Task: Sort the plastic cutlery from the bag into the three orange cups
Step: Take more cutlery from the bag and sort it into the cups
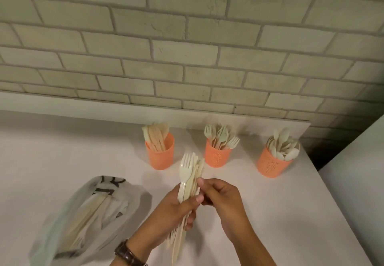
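Note:
My left hand [175, 209] grips a bundle of pale plastic cutlery [190, 174], a fork foremost, heads pointing up. My right hand [220, 198] pinches the bundle's right side near its middle. Three orange cups stand in a row behind: the left cup [160, 154] holds knives, the middle cup [217, 154] holds forks, the right cup [273, 162] holds spoons. A translucent plastic bag [87, 220] lies at the lower left with more cutlery inside.
Everything rests on a white table [280, 213] against a pale brick wall [187, 47]. The table's right edge runs diagonally past the spoon cup, with a dark gap and another white surface [357, 172] beyond. A watch sits on my left wrist.

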### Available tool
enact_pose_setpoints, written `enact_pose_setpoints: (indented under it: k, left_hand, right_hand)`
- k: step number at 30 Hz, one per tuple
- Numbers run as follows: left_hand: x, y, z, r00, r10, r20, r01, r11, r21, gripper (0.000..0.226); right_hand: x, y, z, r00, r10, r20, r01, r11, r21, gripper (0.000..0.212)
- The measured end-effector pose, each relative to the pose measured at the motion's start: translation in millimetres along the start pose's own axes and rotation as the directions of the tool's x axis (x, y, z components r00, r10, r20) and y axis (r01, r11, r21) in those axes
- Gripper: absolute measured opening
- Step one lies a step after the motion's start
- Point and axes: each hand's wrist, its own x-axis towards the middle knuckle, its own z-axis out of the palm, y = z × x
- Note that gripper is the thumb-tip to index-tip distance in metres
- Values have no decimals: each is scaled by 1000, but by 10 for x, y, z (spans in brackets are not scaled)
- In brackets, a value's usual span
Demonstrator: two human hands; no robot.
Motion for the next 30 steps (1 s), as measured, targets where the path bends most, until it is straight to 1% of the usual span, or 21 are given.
enact_pose_setpoints:
  k: [2, 5, 7, 9, 12, 14, 16, 17, 19, 20, 21, 22, 23, 24, 25, 26, 27, 28, 29, 30]
  left_hand:
    - [-61, 11, -113, 1000, 6, 15, -7, 999, 43, 43]
    - [-150, 38, -245, 999, 28, 22, -29, 997, 70, 37]
    - [-197, 66, -290, 1000, 21, -23, -21, 1000, 13, 30]
    - [-221, 83, -338, 995, 10, -100, -17, 997, -72, 25]
    - [-235, 107, -434, 979, 7, -202, -52, 974, -220, 30]
    - [-251, 118, -521, 970, 14, -241, -79, 962, -263, 33]
    - [-263, 130, -586, 964, 28, -263, -103, 955, -278, 41]
    - [-269, 138, -608, 961, 32, -275, -113, 951, -286, 46]
    - [-274, 127, -646, 952, 28, -304, -125, 945, -303, 50]
    - [-275, 114, -664, 947, 21, -320, -122, 947, -299, 49]
    - [-276, 102, -681, 942, 7, -335, -112, 950, -293, 46]
    - [-274, 90, -698, 939, -12, -344, -99, 948, -303, 43]
    - [-272, 91, -710, 939, -33, -343, -91, 936, -339, 41]
    - [-270, 96, -726, 942, -44, -334, -95, 917, -389, 40]
    - [-269, 108, -742, 942, -46, -332, -106, 898, -427, 39]
    - [-267, 121, -754, 941, -39, -336, -126, 882, -454, 37]
    - [-274, 132, -762, 940, -24, -341, -155, 860, -486, 36]
    - [-277, 139, -769, 938, -1, -348, -189, 837, -514, 36]
    - [-280, 145, -765, 931, 23, -365, -224, 825, -519, 35]
    - [-278, 136, -757, 918, 46, -394, -257, 826, -502, 35]
  right_hand:
    - [-7, -23, 110, 1000, 7, 12, -7, 1000, 14, 33]
    - [-23, -43, 241, 999, 36, 26, -37, 999, 26, 19]
    - [-51, -47, 333, 999, 32, 24, -33, 999, 27, 13]
    - [-96, -36, 432, 1000, 11, 0, -11, 1000, 15, 11]
    - [-210, 44, 586, 997, -21, -71, 20, 1000, -19, 17]
    - [-310, 118, 696, 990, -91, -110, 84, 994, -69, 19]
    - [-420, 178, 774, 964, -238, -116, 217, 961, -171, 24]
    - [-464, 189, 809, 941, -327, -90, 298, 924, -238, 25]
    - [-496, 179, 870, 879, -476, 22, 447, 808, -384, 32]
    - [-492, 167, 893, 859, -503, 98, 484, 736, -473, 37]
    - [-500, 134, 923, 861, -480, 169, 481, 661, -576, 39]
    - [-524, 87, 954, 875, -420, 242, 461, 566, -684, 41]
    - [-536, 79, 969, 900, -321, 294, 422, 477, -771, 45]
    - [-551, 83, 980, 923, -241, 299, 380, 466, -799, 53]
    - [-565, 109, 997, 936, -213, 281, 353, 531, -770, 64]
    - [-585, 112, 1036, 946, -235, 224, 324, 666, -672, 72]
    - [-601, 98, 1087, 969, -230, 91, 245, 843, -479, 75]
    - [-571, 124, 1109, 984, -151, -94, 136, 979, -153, 71]
    - [-517, 177, 1112, 974, 50, -219, -2, 976, 216, 62]
    - [-467, 215, 1113, 936, 293, -195, -154, 840, 520, 55]
